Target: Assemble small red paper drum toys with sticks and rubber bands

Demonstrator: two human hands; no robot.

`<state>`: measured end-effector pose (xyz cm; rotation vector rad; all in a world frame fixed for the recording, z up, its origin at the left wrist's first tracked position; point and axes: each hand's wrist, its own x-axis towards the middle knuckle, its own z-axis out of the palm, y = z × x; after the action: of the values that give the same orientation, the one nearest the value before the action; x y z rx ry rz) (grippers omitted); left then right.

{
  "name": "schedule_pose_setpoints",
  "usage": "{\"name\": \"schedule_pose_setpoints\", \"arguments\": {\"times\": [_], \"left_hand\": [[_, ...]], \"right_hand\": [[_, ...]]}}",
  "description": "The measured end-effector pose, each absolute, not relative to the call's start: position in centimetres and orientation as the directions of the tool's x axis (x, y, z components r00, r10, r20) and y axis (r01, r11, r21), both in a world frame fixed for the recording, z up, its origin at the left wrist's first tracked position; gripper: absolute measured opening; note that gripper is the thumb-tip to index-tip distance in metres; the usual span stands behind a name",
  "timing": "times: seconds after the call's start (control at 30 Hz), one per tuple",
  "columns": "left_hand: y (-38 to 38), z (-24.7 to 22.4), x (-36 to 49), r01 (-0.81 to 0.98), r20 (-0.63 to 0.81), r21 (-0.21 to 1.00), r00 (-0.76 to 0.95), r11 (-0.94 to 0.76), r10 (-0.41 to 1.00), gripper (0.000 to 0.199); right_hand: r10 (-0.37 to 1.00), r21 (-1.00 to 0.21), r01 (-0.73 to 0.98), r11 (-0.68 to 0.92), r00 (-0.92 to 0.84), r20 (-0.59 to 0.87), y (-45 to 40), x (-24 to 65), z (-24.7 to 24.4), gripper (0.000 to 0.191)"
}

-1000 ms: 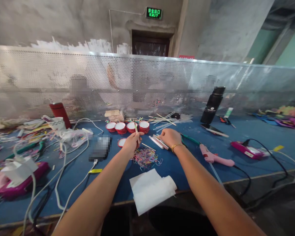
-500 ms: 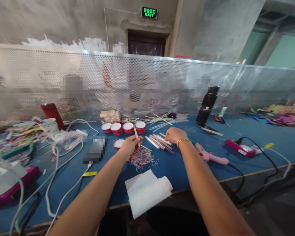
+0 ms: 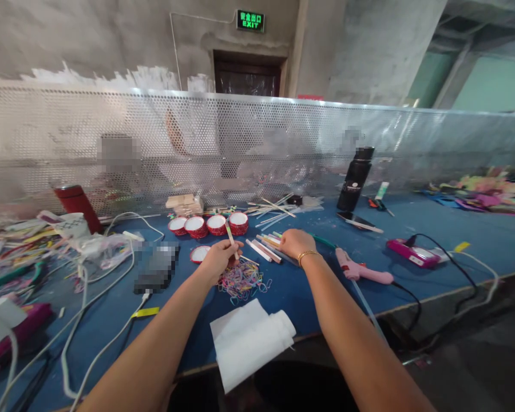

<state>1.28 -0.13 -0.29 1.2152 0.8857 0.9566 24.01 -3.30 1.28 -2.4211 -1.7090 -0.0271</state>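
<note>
My left hand (image 3: 223,254) is closed on a pale stick (image 3: 229,233) that points up and slightly left. Just below it lies a pile of colourful small loops (image 3: 242,280). My right hand (image 3: 294,243) rests at the right end of a row of pens (image 3: 264,250), fingers bent; what its fingertips hold, if anything, is hidden. Behind my left hand stand red-edged stacks with white tops (image 3: 217,223), and a single red-rimmed white piece (image 3: 199,253) lies to its left. A white cloth (image 3: 253,340) lies at the front edge.
A pink glue gun (image 3: 364,272) lies right of my right arm. A black bottle (image 3: 355,180) and a magenta power strip (image 3: 413,253) are on the right. Left are a phone (image 3: 158,268), cables, a red bottle (image 3: 78,206) and clutter. A perforated screen (image 3: 240,143) runs behind.
The view has turned slightly right, so things appear shifted left. My right hand has moved a little over the pens. My left hand keeps hold of the stick.
</note>
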Motion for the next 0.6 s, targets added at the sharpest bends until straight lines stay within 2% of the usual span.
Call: {"name": "schedule_pose_setpoints", "arguments": {"times": [0.27, 0.6], "left_hand": [[-0.5, 0.0, 1.4, -0.097, -0.071, 0.989, 0.337, 0.11, 0.939, 0.003], [-0.8, 0.1, 1.5, -0.098, -0.093, 0.986, 0.362, 0.137, 0.927, 0.008]], "right_hand": [[0.841, -0.254, 0.87, -0.423, 0.482, 0.247, -3.8, 26.0, 1.5, 0.025], [0.868, -0.232, 0.864, -0.446, 0.481, 0.123, -3.9, 26.9, 1.4, 0.025]]}}
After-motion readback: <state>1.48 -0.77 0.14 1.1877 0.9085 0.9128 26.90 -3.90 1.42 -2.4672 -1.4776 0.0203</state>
